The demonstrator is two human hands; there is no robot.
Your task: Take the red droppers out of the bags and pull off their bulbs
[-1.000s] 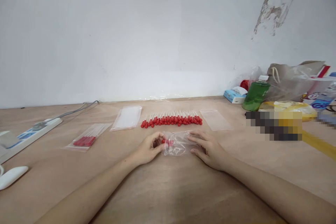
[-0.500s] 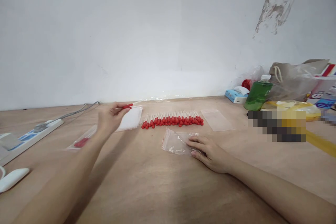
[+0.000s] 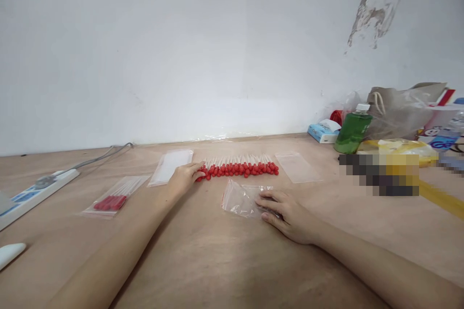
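A dense row of red-tipped swabs [image 3: 239,169] with pale sticks lies across the middle of the table, red heads towards me. My left hand [image 3: 185,177] is at the row's left end, thumb and fingers pinched at the red heads there; its fingertips partly cover what they hold. In front of the row lies a clear zip bag [image 3: 241,200], slightly crumpled. Over the bag's right end, my right hand [image 3: 288,215] rests with curled fingers, holding it on the table. Another clear bag [image 3: 112,198], at the left, contains several red-tipped swabs.
Flat stacked bags [image 3: 172,166] lie left of the row, and a flat clear bag [image 3: 297,168] lies right of it. Further left is a power strip [image 3: 39,193]. A tissue pack [image 3: 324,132], green bottle [image 3: 353,130] and yellow packaging [image 3: 408,152] stand or lie at right.
My left hand has come down and right, from holding a red-tipped swab in the air to the row's left end. The right hand stays on the bag. The view has shifted slightly.
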